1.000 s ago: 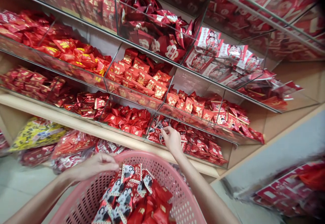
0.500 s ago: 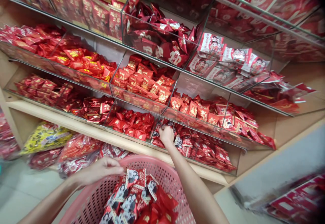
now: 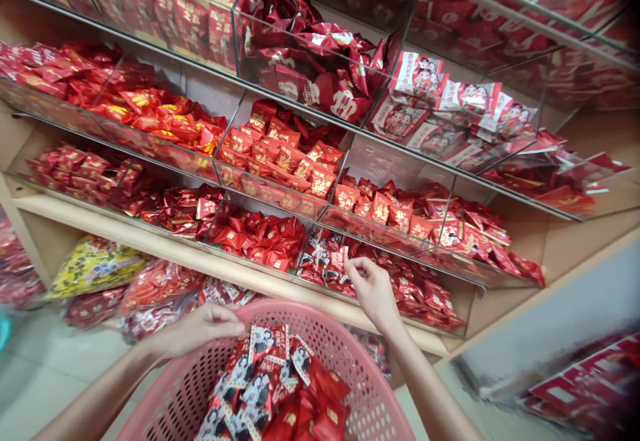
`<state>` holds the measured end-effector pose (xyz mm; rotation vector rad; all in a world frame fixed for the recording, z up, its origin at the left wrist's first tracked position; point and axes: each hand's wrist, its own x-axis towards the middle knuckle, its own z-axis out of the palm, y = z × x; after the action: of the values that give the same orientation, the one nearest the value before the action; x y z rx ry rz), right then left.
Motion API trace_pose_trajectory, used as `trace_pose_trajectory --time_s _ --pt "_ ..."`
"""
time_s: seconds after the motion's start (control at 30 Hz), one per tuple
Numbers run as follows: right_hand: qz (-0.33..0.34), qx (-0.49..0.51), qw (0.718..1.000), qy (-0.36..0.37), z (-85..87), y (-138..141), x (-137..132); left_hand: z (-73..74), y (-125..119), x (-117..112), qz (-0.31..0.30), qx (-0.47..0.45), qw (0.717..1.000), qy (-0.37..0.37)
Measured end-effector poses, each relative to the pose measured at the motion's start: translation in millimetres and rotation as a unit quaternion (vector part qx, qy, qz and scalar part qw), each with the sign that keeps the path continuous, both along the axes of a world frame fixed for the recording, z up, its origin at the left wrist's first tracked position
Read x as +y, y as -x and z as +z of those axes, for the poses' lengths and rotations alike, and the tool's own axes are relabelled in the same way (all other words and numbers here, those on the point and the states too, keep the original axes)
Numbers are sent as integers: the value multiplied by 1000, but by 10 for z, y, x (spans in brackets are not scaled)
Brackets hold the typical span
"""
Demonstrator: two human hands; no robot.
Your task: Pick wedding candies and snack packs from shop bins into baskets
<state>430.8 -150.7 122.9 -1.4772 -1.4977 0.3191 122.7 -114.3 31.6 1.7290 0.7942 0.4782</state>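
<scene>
A pink perforated basket [image 3: 190, 387] sits low in front of me, filled with red and white candy packets [image 3: 273, 387]. My left hand [image 3: 200, 327] rests at the basket's far rim, its fingers pinched on a packet there. My right hand [image 3: 373, 291] hovers at the front of the lowest glass bin [image 3: 430, 304], fingers loosely curled and apart, with nothing visible in them. That bin holds red packets, some printed with cartoon figures [image 3: 330, 261].
Tiered glass bins [image 3: 280, 154] of red wrapped sweets fill the wooden shelf [image 3: 150, 244] ahead. Below the shelf lie bulk bags, one yellow [image 3: 93, 267] and some red [image 3: 155, 287]. A pale counter [image 3: 550, 307] runs at the right.
My right hand has pulled back out of the lowest bin and shifted right. The left hand stays at the basket rim. The view shifted slightly.
</scene>
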Motion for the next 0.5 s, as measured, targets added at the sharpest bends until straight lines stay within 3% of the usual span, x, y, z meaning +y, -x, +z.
trace_pose_trajectory --time_s 0.23,0.5 --pt "231 -2 963 141 -110 341 -296 15 28 -23 -17 -35 998 44" --pt "310 16 920 237 -337 626 -326 31 24 -23 0 2 999 41"
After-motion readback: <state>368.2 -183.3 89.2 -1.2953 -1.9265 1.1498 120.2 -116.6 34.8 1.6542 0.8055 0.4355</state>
